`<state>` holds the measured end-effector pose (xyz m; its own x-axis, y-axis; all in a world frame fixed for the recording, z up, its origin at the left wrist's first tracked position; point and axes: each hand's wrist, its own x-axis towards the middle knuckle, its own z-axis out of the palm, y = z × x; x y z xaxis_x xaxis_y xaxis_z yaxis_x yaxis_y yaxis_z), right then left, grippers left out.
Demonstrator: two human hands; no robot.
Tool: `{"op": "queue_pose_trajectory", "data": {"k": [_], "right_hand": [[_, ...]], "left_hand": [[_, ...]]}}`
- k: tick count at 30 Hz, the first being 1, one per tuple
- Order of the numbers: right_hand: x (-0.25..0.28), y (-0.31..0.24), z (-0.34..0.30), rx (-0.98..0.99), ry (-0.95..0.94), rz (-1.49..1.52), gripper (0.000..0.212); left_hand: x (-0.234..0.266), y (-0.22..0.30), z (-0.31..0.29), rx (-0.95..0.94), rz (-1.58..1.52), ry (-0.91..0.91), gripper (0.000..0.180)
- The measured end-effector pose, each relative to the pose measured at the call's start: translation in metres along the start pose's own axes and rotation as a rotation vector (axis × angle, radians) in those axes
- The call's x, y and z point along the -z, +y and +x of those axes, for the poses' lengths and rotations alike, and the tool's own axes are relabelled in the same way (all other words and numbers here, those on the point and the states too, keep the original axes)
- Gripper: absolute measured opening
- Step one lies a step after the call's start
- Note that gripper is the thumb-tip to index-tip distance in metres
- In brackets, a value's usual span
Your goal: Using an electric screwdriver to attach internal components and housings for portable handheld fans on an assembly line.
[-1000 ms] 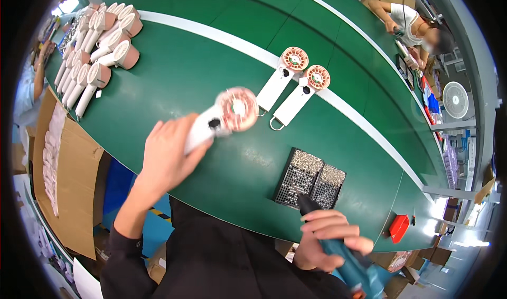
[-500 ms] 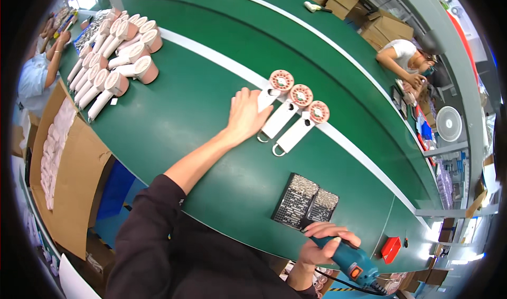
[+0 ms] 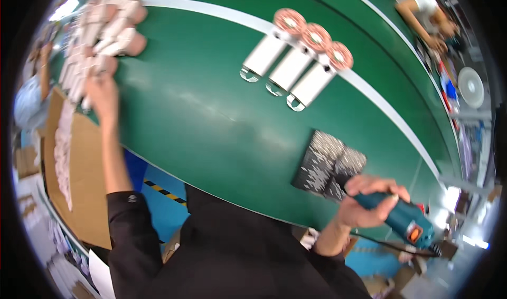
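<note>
At the far left my left hand (image 3: 104, 94), smeared by motion, is at the near end of a pile of pink-and-white handheld fans (image 3: 129, 41). Its fingertips overlap a fan there; whether they grip it cannot be seen. My right hand (image 3: 367, 206) is wrapped round a teal electric screwdriver (image 3: 406, 221) with an orange switch and a black cord. The tool's front end lies by two black trays of small metal screws (image 3: 321, 159). Three fans (image 3: 289, 71) lie side by side in the middle, round pink grilles away from me, white handles and end loops toward me.
A cardboard box (image 3: 84, 177) with pale pink parts stands below the table's left edge. A white strip (image 3: 211, 11) crosses the green table (image 3: 211, 109). One co-worker (image 3: 422, 16) sits far right, another person (image 3: 31, 101) at far left.
My left hand has left the three fans and swung left to the pile. My right hand still holds the screwdriver. The view has shifted, and the three fans now lie evenly in a row.
</note>
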<state>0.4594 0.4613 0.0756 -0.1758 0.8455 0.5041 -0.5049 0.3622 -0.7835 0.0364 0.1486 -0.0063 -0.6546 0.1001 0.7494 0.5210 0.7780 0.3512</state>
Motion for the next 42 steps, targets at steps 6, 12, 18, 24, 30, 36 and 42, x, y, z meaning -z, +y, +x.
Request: {"op": "queue_pose_trajectory", "data": {"k": [6, 12, 18, 24, 30, 36, 42], "right_hand": [[-0.014, 0.022, 0.002, -0.054, -0.062, -0.063, 0.021], [-0.014, 0.027, -0.001, -0.077, -0.064, -0.172, 0.018], [-0.013, 0.032, -0.003, -0.098, -0.066, -0.162, 0.019], [-0.011, 0.034, -0.001, -0.08, -0.091, -0.155, 0.018], [-0.015, 0.035, -0.001, -0.098, -0.136, -0.148, 0.018], [-0.018, 0.023, -0.001, -0.05, -0.135, -0.146, 0.015], [-0.031, -0.007, -0.017, -0.092, -0.227, -0.025, 0.017]], "left_hand": [[0.026, -0.127, -0.014, -0.071, 0.569, -0.315, 0.06], [0.046, -0.1, -0.018, 0.259, 0.133, -0.64, 0.056], [0.07, 0.008, -0.046, 0.633, -0.094, -0.733, 0.044], [0.081, 0.095, -0.072, 0.827, -0.459, -0.821, 0.043], [0.078, 0.137, -0.103, 0.95, -0.808, -0.966, 0.025], [0.067, 0.217, -0.145, 1.004, -1.258, -1.231, 0.047], [0.065, 0.287, -0.17, 0.909, -1.277, -1.443, 0.045]]}}
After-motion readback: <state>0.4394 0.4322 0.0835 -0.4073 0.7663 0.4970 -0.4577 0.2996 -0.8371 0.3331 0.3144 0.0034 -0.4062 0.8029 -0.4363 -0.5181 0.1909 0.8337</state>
